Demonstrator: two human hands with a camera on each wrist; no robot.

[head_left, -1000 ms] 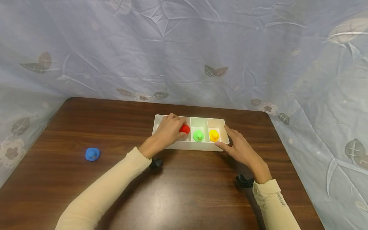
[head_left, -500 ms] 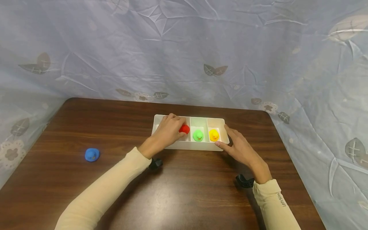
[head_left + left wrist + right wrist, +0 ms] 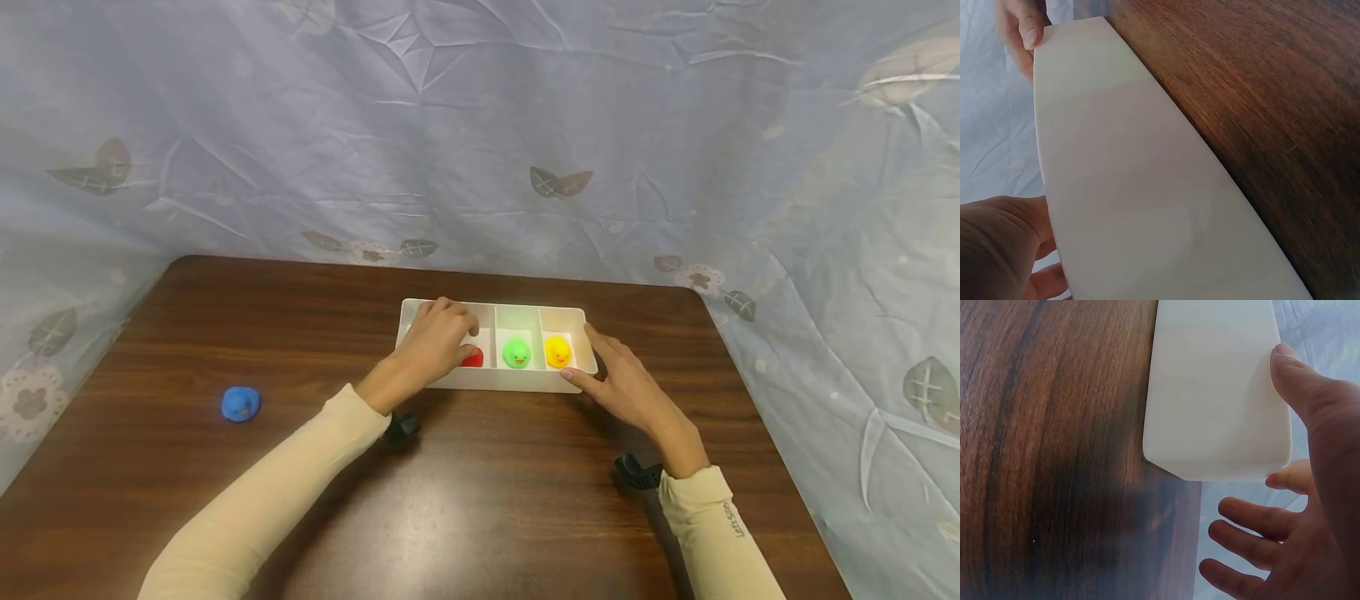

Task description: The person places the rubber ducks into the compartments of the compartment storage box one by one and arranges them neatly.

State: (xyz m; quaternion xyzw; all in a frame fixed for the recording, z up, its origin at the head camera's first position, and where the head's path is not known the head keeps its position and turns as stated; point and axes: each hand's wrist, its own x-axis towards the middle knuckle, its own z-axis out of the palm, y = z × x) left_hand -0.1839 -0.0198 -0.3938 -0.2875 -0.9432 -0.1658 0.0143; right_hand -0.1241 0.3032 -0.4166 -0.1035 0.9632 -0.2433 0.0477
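Observation:
A white divided tray stands near the table's back edge. In one of its compartments lies a red toy duck, partly hidden by the thumb of my left hand. That hand hovers over the tray's left part, thumb and fingers apart, with the duck below them. My right hand rests at the tray's right end; the right wrist view shows the thumb on the rim and the other fingers spread. A green duck and a yellow duck sit in separate compartments.
A blue duck sits on the brown wooden table, left of the tray. Behind and beside the table hangs a grey-blue patterned curtain. The tray's leftmost part is hidden by the left hand.
The red duck has gone from between my left fingers down toward the front of its compartment. My left fingers have parted and shifted slightly left. The right hand stays at the tray's end.

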